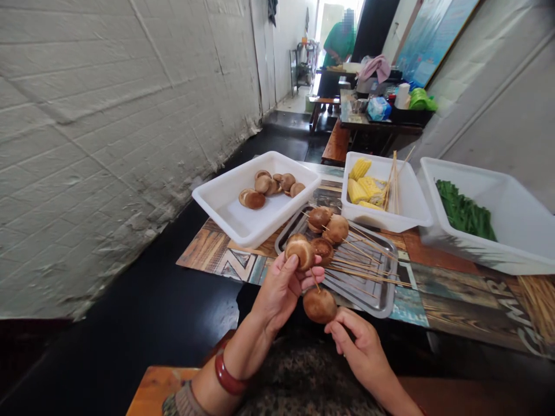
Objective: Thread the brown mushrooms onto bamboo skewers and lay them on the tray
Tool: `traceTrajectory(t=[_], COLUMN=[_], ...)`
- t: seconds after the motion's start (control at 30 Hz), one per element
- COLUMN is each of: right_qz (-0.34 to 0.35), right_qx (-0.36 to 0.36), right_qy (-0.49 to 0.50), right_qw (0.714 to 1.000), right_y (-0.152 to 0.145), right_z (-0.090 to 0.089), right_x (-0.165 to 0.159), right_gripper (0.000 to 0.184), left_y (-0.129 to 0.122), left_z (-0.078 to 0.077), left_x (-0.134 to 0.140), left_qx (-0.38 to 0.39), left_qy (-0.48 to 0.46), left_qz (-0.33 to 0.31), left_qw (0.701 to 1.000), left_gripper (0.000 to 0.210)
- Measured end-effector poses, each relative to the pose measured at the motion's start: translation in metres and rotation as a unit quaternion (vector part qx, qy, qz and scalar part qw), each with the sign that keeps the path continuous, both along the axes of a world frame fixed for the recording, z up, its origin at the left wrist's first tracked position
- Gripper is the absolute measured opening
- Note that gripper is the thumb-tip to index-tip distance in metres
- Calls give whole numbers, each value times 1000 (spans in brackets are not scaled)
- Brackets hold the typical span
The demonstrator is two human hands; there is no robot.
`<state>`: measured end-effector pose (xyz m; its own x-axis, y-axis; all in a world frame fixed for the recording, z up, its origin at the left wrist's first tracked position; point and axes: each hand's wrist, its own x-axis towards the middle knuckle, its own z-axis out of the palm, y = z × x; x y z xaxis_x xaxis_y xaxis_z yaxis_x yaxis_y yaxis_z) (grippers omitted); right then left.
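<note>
Worktop, near edge toward left corner: large pale letter, reads Z, or N turned sideways. By near right corner: big pale lettering, not legible with certainty. Blue wall poster: any print too blurred to read.

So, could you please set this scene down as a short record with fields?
Left grip: upper mushroom, held with the thumb on it
Right grip: at the edge of the lower mushroom; exact hold hidden
Stick: from lower mushroom towards upper one; whether it pierces that is unclear
Metal tray: skewered mushrooms
Left tub: loose mushrooms
Middle tub: corn, thin sticks
Right tub: green leaves
Background: person in green
</note>
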<state>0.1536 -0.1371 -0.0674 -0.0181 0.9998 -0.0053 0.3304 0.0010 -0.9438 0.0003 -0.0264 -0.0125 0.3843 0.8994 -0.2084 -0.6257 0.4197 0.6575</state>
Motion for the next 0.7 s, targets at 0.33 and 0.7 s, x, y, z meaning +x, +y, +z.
traceTrajectory(t=[0.33,0.7], right_qz=[-103,-41], right_qx=[117,174], right_qy=[-129,-69], right_qw=[979,981], right_y=[15,45], right_z=[-5,20], right_x=[2,-6], right_gripper=[20,10], left_y=[-3,-10], left_z=[-1,0], left_x=[11,16], left_qx=[-14,32], left_qy=[-5,-3], left_qz=[19,12], left_qw=[1000,999], left_gripper=[40,37])
